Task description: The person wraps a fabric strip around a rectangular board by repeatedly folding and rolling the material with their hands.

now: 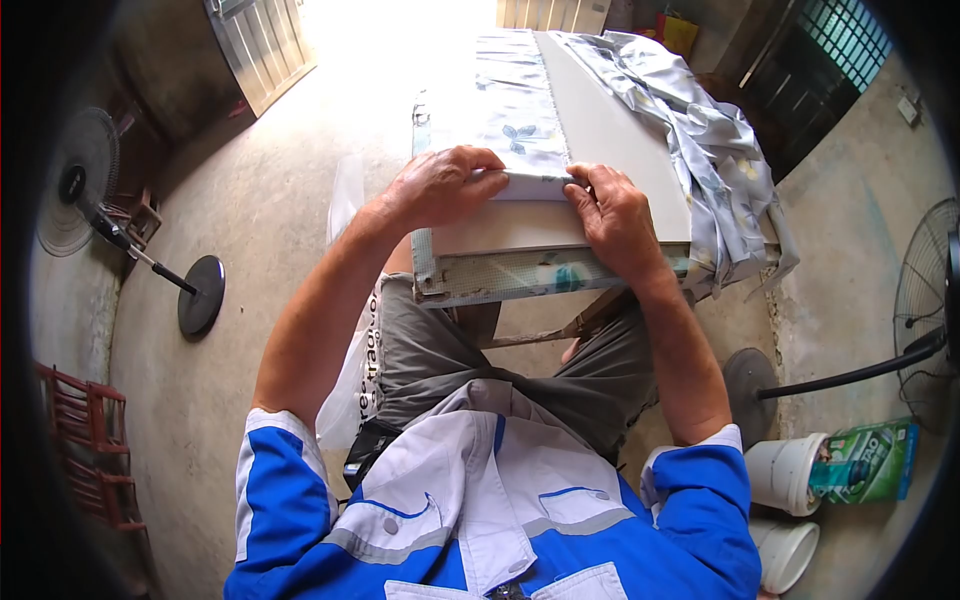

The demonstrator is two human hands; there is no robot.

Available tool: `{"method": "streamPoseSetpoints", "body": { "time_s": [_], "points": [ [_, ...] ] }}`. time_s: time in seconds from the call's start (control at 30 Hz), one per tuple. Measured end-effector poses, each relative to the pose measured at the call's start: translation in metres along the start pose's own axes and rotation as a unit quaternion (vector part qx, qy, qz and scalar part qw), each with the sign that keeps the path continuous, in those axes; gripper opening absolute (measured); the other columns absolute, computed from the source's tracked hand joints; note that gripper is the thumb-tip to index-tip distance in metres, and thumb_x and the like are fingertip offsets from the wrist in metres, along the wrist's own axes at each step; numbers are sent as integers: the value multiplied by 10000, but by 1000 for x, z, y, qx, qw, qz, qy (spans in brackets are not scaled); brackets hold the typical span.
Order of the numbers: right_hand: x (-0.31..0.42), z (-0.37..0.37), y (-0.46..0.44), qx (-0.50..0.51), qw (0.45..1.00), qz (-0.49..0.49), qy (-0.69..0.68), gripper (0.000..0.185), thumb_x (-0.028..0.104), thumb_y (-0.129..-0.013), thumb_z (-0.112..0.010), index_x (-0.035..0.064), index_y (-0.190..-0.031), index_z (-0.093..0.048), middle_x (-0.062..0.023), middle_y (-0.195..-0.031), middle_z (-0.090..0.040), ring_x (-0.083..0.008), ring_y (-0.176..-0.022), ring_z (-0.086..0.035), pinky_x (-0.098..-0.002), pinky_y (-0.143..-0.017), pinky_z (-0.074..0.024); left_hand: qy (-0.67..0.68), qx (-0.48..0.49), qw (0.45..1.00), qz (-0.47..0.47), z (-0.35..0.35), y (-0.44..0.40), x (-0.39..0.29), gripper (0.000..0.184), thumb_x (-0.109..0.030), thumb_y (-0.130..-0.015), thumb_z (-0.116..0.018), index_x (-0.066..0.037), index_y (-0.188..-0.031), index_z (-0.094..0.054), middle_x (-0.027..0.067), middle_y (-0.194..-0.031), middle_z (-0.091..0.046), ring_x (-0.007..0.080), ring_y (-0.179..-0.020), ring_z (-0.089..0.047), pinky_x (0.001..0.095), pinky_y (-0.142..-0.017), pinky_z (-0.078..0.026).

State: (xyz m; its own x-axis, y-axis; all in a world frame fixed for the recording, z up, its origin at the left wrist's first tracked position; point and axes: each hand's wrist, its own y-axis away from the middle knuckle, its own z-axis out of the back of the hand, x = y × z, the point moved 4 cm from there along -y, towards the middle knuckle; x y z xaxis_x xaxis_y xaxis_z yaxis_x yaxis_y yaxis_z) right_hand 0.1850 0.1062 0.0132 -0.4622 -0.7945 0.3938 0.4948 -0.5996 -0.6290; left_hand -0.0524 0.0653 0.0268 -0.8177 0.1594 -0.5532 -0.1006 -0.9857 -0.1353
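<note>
A long strip of pale cloth with a blue-grey leaf print lies along the white table top, its near end folded over in a straight edge. My left hand is closed on the left end of that fold, thumb and fingers pinched together. At the fold's right end, my right hand pinches the cloth between thumb and fingers. To the right, a crumpled heap of similar printed cloth drapes over the table's right side and hangs past its corner.
A standing fan is at the left and another fan at the right. Red-brown chairs stand at lower left. White buckets and a green package are at lower right. The table's front edge is worn.
</note>
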Motion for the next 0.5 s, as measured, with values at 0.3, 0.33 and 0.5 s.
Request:
{"method": "streamPoseSetpoints", "body": {
  "time_s": [0.3, 0.33, 0.5],
  "points": [
    [-2, -6, -2, -36, 997, -67, -1, 222, 135, -982, -733, -12, -1148, -748, -208, -1035, -717, -397, -976, -712, -479, -906, -572, -66, -51, 996, -32, -6, -1, -5, 363, -367, -1016, -690, -91, -1241, -761, 167, -1235, -734, 346, -1108, -737, 447, -990, -571],
    [-1, -7, -2, -34, 998, -46, 18, 213, 136, -983, -732, -12, -1134, -755, -201, -1034, -711, -390, -971, -710, -476, -903, -572, -69, -66, 995, -35, -6, 0, -6, 338, -339, -1009, -703, -87, -1227, -761, 164, -1227, -736, 348, -1109, -732, 451, -991, -570],
    [-3, -12, -1, -30, 995, 29, 90, 197, 142, -989, -717, -16, -1090, -776, -189, -1034, -700, -366, -968, -695, -465, -890, -573, -153, -239, 942, -179, -5, 20, -20, 247, -211, -984, -727, -71, -1185, -762, 139, -1198, -744, 351, -1149, -700, 465, -1005, -564]
  ]
}}
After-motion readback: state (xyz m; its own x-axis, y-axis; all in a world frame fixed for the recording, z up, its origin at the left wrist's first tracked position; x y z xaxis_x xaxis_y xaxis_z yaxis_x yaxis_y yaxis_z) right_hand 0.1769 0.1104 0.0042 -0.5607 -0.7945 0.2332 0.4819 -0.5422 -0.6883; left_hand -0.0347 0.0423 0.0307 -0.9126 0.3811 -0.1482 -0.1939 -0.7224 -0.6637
